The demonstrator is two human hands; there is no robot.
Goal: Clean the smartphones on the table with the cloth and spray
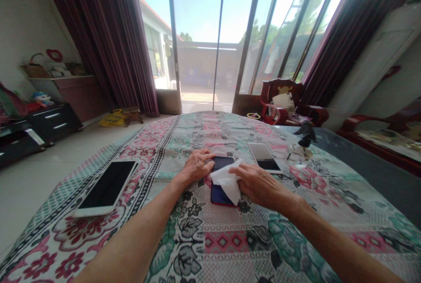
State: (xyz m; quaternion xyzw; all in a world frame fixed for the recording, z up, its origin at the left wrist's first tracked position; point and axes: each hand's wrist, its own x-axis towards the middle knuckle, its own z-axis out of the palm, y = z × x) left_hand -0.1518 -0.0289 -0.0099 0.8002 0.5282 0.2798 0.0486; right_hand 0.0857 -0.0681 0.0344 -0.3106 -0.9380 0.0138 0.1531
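A dark blue phone [221, 196] lies flat on the patterned tablecloth in front of me. My left hand [198, 164] rests at its upper left side, fingers stretched out and touching its edge. A white tissue [229, 182] is bunched in my right hand [256, 183], whose fingers are closed on it. The tissue lies across the middle of the phone and hides part of its surface. To the left is a white tablet [107, 186] with a dark screen. Beyond my right hand lies a white phone [265, 158], also dark-screened.
A clear glass container [300, 153] with a black object on top stands at the right. The floral tablecloth [226, 224] covers the whole table. Past the table are a wooden chair [279, 99], a black cabinet [54, 121] and glass doors [210, 42].
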